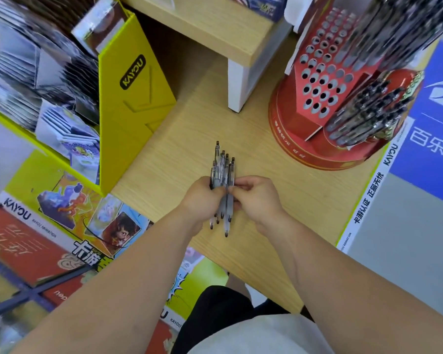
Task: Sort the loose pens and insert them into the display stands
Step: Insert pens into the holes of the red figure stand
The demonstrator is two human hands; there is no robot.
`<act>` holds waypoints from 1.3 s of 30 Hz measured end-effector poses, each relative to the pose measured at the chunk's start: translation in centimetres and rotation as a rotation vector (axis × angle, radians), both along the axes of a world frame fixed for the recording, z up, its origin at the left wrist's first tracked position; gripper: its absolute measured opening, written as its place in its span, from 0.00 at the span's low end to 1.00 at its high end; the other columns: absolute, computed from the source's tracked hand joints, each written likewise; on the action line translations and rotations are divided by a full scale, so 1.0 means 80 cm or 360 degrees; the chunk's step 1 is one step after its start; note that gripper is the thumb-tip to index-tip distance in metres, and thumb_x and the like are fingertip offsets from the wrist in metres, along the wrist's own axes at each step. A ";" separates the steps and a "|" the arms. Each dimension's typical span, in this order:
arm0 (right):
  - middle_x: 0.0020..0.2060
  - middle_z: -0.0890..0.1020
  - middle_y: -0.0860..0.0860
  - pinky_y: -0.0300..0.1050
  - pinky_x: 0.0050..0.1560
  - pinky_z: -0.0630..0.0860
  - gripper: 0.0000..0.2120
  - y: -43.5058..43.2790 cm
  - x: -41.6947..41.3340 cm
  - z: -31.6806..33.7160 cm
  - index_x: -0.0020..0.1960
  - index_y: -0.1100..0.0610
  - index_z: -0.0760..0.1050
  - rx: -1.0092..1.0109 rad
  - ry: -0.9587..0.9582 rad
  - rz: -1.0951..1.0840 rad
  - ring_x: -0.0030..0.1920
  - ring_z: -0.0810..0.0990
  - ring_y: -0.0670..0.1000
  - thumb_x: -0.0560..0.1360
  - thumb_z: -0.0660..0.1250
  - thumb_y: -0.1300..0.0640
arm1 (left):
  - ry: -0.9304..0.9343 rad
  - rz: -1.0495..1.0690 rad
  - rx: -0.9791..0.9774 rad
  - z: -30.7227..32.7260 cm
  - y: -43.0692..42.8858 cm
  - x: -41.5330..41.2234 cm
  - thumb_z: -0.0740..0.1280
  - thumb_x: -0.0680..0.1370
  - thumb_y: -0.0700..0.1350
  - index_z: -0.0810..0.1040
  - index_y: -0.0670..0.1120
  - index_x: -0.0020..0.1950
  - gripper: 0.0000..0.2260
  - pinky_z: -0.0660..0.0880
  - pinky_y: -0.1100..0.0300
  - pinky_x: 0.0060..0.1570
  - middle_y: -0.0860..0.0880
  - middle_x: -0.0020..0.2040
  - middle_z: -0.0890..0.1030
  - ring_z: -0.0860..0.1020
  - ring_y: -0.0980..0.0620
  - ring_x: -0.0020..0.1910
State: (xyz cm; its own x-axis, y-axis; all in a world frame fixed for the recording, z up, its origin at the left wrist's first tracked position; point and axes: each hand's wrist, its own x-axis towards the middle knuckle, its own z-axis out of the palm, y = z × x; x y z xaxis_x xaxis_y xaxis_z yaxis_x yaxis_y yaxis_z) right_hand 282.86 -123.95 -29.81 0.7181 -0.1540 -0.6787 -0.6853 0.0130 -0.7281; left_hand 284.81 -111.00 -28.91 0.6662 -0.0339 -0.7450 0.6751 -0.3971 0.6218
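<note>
The left hand (201, 196) curls round a bundle of pens (223, 169), fingers wrapped about the middle of the barrels. The right hand (258, 198) meets it from the three o'clock side, thumb and forefinger pinching a single pen at the bundle's right edge. That pen reaches further toward six o'clock than the others. The pens lie nearly parallel, clicker ends toward twelve o'clock and tips toward six. Both forearms are bare, the left coming in from seven o'clock and the right from five, wrists close together over the wooden table (279, 200). Whether the bundle touches the tabletop cannot be told.

At two o'clock from the hands, well apart, stands the red display stand (304, 149). The face turned toward the hands shows rows of round holes. More pens (363, 116) sit slanted in its right side. At ten o'clock stands a yellow cardboard box (133, 111).
</note>
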 end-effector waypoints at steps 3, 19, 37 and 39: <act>0.44 0.86 0.56 0.41 0.42 0.83 0.06 -0.006 -0.009 0.024 0.51 0.62 0.82 0.0149 -0.0004 0.0006 0.40 0.85 0.50 0.76 0.69 0.68 | 0.0117 0.0109 -0.0222 0.009 0.006 -0.009 0.64 0.81 0.41 0.77 0.41 0.62 0.10 0.81 0.45 0.52 0.40 0.54 0.85 0.84 0.42 0.53; 0.37 0.84 0.51 0.36 0.33 0.75 0.02 -0.110 -0.081 0.147 0.46 0.54 0.84 -0.0235 -0.0246 0.0098 0.36 0.81 0.44 0.74 0.75 0.58 | 0.0024 -0.0031 -0.0896 0.115 -0.078 -0.079 0.62 0.85 0.46 0.74 0.49 0.67 0.11 0.80 0.46 0.42 0.38 0.57 0.84 0.84 0.37 0.52; 0.43 0.85 0.61 0.46 0.41 0.82 0.08 -0.360 -0.104 0.187 0.56 0.60 0.81 0.0228 -0.0439 0.0589 0.38 0.83 0.51 0.77 0.72 0.63 | -0.0274 0.0496 -0.0937 0.188 -0.322 -0.169 0.64 0.82 0.37 0.76 0.44 0.65 0.12 0.79 0.59 0.35 0.41 0.56 0.85 0.84 0.40 0.53; 0.44 0.85 0.60 0.43 0.39 0.81 0.07 -0.396 -0.109 0.198 0.54 0.58 0.81 0.0287 -0.0446 0.0629 0.38 0.83 0.49 0.77 0.71 0.64 | -0.0289 0.0525 -0.0918 0.195 -0.358 -0.179 0.64 0.82 0.37 0.77 0.45 0.65 0.12 0.80 0.56 0.36 0.41 0.56 0.85 0.84 0.39 0.54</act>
State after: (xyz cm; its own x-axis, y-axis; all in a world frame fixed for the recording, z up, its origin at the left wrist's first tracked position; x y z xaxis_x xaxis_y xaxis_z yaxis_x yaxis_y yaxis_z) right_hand 274.13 -155.61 -13.94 0.8560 0.2674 -0.4425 -0.4421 -0.0653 -0.8946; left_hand 270.52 -139.60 -13.29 0.8225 -0.1653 -0.5443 0.5688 0.2397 0.7867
